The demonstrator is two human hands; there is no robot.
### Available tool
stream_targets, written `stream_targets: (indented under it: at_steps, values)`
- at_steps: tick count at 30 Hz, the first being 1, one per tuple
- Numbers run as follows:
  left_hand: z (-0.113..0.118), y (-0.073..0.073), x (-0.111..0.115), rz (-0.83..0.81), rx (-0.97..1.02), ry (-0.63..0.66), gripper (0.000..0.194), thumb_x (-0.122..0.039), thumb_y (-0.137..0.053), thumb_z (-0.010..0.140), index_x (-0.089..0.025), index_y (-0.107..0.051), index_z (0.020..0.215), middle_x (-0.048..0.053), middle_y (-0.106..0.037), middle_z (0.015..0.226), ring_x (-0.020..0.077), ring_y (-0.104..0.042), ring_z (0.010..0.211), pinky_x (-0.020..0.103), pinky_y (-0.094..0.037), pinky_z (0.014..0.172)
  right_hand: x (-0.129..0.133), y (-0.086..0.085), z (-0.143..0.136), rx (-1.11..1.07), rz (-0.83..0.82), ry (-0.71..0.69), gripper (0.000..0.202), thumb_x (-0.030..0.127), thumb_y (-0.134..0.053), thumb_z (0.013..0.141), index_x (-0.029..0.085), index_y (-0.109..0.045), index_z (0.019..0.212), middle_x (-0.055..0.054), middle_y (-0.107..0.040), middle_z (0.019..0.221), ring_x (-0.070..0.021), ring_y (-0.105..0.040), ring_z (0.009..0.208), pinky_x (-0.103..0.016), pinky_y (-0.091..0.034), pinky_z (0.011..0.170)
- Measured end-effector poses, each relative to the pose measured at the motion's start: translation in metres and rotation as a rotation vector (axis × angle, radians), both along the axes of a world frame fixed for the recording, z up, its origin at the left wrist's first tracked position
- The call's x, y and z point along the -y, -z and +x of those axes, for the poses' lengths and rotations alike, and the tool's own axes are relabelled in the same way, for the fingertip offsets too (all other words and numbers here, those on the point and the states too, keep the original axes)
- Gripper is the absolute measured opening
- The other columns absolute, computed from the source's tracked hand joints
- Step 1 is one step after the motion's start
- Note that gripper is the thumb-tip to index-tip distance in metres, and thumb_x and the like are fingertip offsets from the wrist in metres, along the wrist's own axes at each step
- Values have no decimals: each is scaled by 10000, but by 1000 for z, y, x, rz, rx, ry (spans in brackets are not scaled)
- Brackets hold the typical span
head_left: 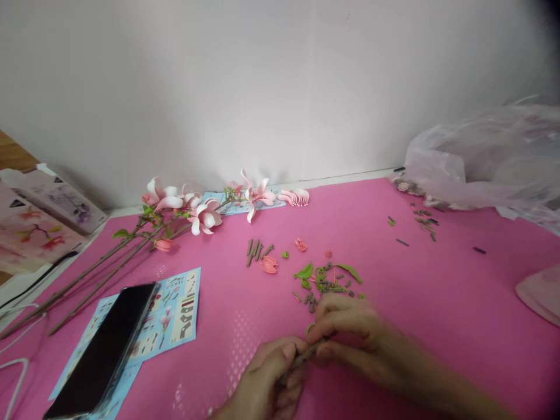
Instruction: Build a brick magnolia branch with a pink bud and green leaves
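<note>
Low in the middle of the view, my left hand (271, 379) is closed round a brown toy branch piece (301, 357). The fingers of my right hand (345, 329) pinch the other end of that branch. Just beyond my hands lies a pile of small brown pieces (330, 286) with green leaf pieces (305, 273) among them. To the left of the pile are pink petal pieces (269, 265) and several short brown stick pieces (256, 251). My fingers hide part of the branch.
Assembled pink magnolia stems (175, 213) lie at the left. A phone (105, 350) rests on blue instruction sheets (186, 309). Printed boxes (39, 221) stand at far left. A clear plastic bag (481, 157) and scattered dark pieces (426, 224) are at the right on the pink mat (437, 303).
</note>
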State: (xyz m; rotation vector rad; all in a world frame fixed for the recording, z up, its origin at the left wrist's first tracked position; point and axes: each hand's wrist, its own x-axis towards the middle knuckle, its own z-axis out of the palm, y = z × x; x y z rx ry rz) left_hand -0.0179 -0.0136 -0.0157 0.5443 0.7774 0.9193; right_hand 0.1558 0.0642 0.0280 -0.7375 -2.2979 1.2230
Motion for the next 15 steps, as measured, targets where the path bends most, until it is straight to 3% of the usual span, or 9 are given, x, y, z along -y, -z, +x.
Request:
stream_targets:
  at_steps: [7,15]
  values:
    - [-1,-4,1,67,-66,82,335,-488,-537,827,-164,-491,758,-89,-295,535,50,-153,390,220,-92,358,-1,-3,2,-4,62,-48,148,193,-556,877,188,-703,869,-16,-592,766,-127,-557,752,-229,-446,690]
    - [-4,5,0,147,-97,137,322,-490,-542,836,-171,-493,844,-100,-317,501,53,-201,381,223,-134,383,-4,1,5,-12,125,-115,189,251,-517,908,173,-689,902,-40,-597,791,-138,-554,761,-241,-438,686]
